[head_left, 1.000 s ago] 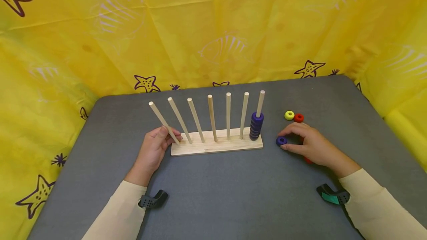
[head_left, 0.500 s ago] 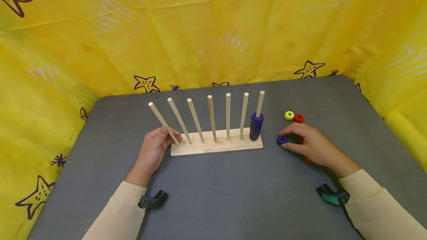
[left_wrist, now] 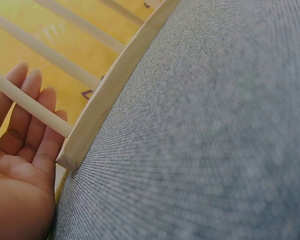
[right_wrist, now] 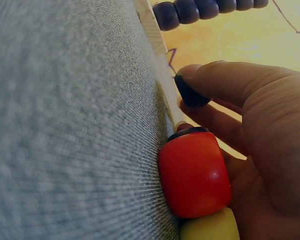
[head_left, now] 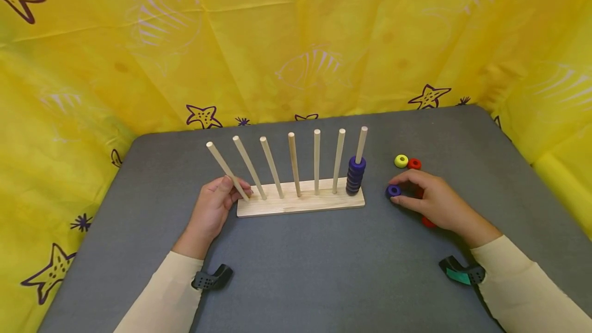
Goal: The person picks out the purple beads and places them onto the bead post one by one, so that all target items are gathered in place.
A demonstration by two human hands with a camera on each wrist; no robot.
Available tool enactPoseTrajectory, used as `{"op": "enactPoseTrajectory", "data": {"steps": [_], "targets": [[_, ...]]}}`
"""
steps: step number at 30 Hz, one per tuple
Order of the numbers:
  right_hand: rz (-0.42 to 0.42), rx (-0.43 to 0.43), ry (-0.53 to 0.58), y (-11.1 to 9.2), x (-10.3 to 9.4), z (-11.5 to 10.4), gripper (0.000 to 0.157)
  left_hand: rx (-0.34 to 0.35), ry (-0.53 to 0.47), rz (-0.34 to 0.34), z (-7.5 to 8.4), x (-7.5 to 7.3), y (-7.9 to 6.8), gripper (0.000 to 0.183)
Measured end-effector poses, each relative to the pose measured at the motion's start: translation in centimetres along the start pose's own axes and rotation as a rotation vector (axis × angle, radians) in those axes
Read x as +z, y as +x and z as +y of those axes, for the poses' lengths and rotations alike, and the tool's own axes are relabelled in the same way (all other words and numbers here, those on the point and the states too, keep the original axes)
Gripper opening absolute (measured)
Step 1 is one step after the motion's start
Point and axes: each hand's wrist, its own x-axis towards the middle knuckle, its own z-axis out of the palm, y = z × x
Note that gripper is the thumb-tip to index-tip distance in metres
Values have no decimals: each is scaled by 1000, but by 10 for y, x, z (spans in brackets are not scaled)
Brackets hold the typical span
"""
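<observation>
A wooden peg stand [head_left: 300, 203] with a row of upright pegs stands mid-table. My left hand [head_left: 215, 204] holds it at the left end, thumb by the leftmost peg [head_left: 226, 169] and fingers behind it. In the left wrist view, those fingers [left_wrist: 27, 112] extend behind the peg. Several purple beads [head_left: 355, 174] are stacked on the rightmost peg; the other pegs are bare. To the right of the stand, my right hand [head_left: 432, 202] pinches a purple bead [head_left: 393, 191] between thumb and forefinger, its hole facing up. The right wrist view shows this pinched bead [right_wrist: 191, 93] dark, from the side.
A yellow bead [head_left: 401, 161] and a red bead [head_left: 414, 164] lie beyond the right hand. Another red bead [head_left: 428, 222] is partly covered by that hand. Close to the right wrist camera are a red bead [right_wrist: 195, 175] and a yellow bead [right_wrist: 212, 227]. A yellow patterned cloth [head_left: 296, 40] hangs behind the grey table [head_left: 300, 271].
The purple bead in my right fingers has shifted slightly right and away from me. The left hand and the peg stand keep their place.
</observation>
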Motion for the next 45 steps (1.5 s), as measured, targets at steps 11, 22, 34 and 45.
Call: {"op": "enactPoseTrajectory", "data": {"steps": [11, 22, 34, 45], "targets": [[96, -90, -12, 1, 0, -3, 36, 6, -5, -2, 1, 1, 0, 62], [132, -87, 46, 3, -5, -11, 41, -2, -9, 7, 0, 1, 0, 62], [166, -105, 45, 3, -8, -23, 43, -7, -13, 10, -1, 0, -1, 60], [207, -157, 33, 3, -15, -35, 47, -9, -8, 10, -1, 0, 0, 61]]}}
